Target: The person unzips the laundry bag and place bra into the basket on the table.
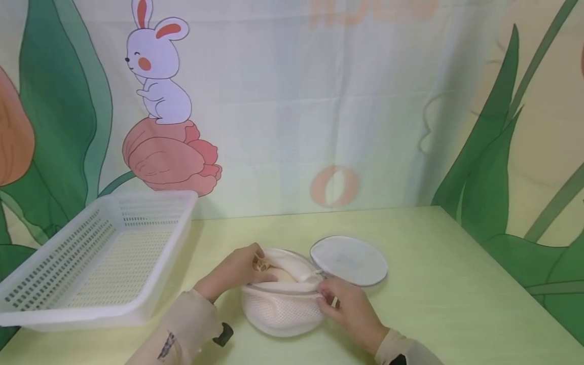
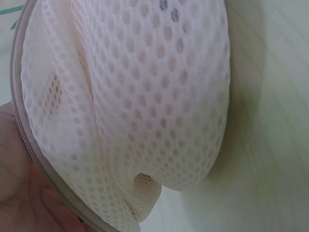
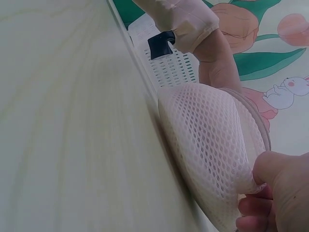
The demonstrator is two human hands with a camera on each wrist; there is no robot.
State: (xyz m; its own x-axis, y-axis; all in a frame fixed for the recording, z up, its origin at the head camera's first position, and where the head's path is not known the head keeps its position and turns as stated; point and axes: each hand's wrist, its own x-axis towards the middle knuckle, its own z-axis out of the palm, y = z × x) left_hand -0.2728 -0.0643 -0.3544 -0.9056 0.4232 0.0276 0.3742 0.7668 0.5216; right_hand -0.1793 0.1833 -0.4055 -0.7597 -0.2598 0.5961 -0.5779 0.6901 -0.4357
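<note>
Sleeves: two beige cuffs at the bottom edge of the head view, closest to the camera; a small black clip hangs at the left one.
Mesh bag: a round white laundry pouch with a stiff rim, sitting on the pale green table just in front of the person, between both hands. Its dome of netting bulges toward the camera in both wrist views.
Lid: the round flap of the bag lies flat on the table behind and to the right of the pouch, touching its rim.
Contents: cream fabric shows in the open mouth of the bag.
Left hand: fingers curled over the far left rim and into the opening, pressing on the fabric inside; whether it actually pinches the cloth cannot be told.
Right hand: thumb and fingers pinch the near right edge of the bag's rim; the right wrist view shows the thumb laid on the netting.
Basket: a white slotted plastic tray, left of the bag and apart from it, tilted up against the backdrop.
Backdrop: a printed curtain with a rabbit on a pink flower and big green leaves.
</note>
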